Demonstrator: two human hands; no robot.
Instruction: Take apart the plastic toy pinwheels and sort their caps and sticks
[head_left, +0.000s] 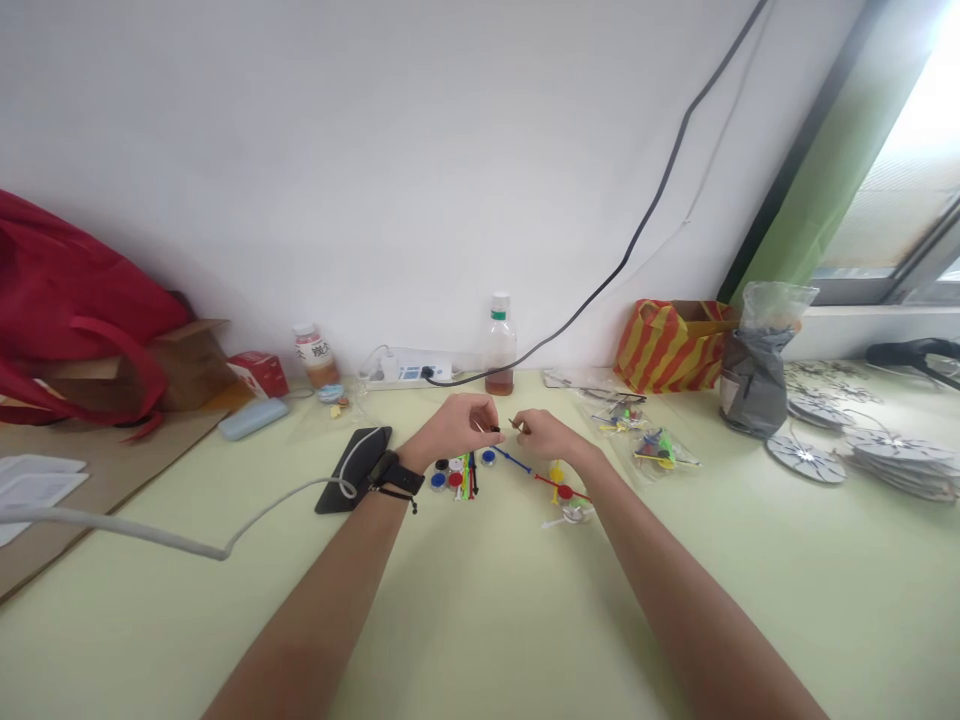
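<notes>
Over the middle of the table, my left hand (454,430) pinches a small black piece (495,430), too small to name. Facing it, my right hand (546,434) has its fingertips closed on a thin brownish piece (515,424). A blue arrow (514,459) lies below the gap between them, with a blue disc (488,457) at its left. Beneath my left hand are more discs, among them a red disc (455,480), beside a row of coloured arrows (468,478). Near my right wrist lie a red arrow with a round hub (564,492) and a white arrow (559,521).
A black phone (337,480) with a pale cable lies left of my wrist. Behind my hands stand a bottle (500,350) and a power strip (409,373). Plastic bags of parts (663,450), a striped bag (664,345) and stacked grey discs (900,460) are on the right.
</notes>
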